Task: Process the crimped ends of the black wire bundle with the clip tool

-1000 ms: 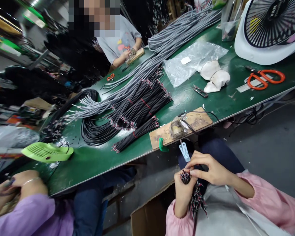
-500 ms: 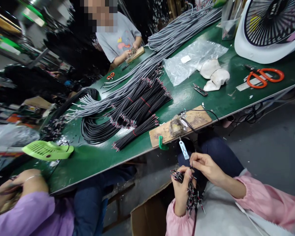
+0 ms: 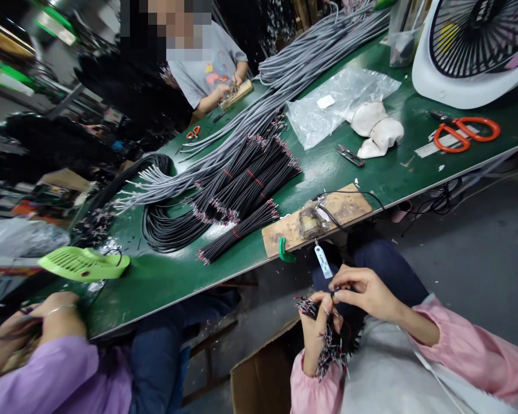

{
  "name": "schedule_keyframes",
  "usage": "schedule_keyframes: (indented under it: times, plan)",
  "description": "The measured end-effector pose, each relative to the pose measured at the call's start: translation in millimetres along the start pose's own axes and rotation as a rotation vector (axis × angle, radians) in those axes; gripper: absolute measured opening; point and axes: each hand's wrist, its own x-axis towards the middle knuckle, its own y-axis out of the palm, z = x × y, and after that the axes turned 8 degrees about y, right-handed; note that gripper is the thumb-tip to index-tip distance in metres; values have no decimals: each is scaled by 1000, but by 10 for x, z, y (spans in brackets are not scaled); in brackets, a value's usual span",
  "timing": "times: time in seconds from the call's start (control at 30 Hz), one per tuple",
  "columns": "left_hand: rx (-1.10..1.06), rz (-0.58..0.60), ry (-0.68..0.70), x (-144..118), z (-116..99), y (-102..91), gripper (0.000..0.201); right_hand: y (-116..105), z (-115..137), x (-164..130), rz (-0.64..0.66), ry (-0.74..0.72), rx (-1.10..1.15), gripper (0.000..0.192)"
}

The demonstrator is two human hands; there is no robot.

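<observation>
My left hand (image 3: 316,333) grips a bundle of short black cables (image 3: 330,348) with red and white stripped ends, held over my lap below the table edge. My right hand (image 3: 362,290) pinches one cable end at the top of that bundle. Just above my hands a wooden board (image 3: 349,210) with a small metal fixture (image 3: 311,221) lies on the edge of the green table (image 3: 164,282). A green clip (image 3: 284,253) and a small white tag (image 3: 323,261) hang from the board.
Black cable bundles (image 3: 242,190) and long grey cables (image 3: 285,86) cover the table. Orange scissors (image 3: 466,132), snips (image 3: 349,155), a plastic bag (image 3: 336,100), white gloves (image 3: 377,135) and a fan (image 3: 475,46) sit to the right. A lilac-sleeved co-worker (image 3: 47,356) sits left, another person (image 3: 207,69) across. A cardboard box (image 3: 263,379) stands below.
My left hand has dropped a little and tilted the bundle leftward. My right hand lifted off the bundle, then came back to pinch a cable end at its top.
</observation>
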Motion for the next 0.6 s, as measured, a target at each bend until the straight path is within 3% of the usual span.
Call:
schedule_keyframes:
  times: [0.1, 0.23, 0.4, 0.6]
  plan:
    - [65, 44, 21, 25, -30, -30, 18, -14, 33, 36, -27, -41, -19, 16]
    - [269, 96, 130, 76, -125, -75, 13, -44, 113, 211, 17, 80, 129, 27]
    - [413, 74, 270, 139, -220, -131, 12, 6, 262, 520, 34, 157, 171, 48]
    - [462, 76, 309, 216, -261, -82, 5, 100, 231, 616, 131, 265, 470, 42]
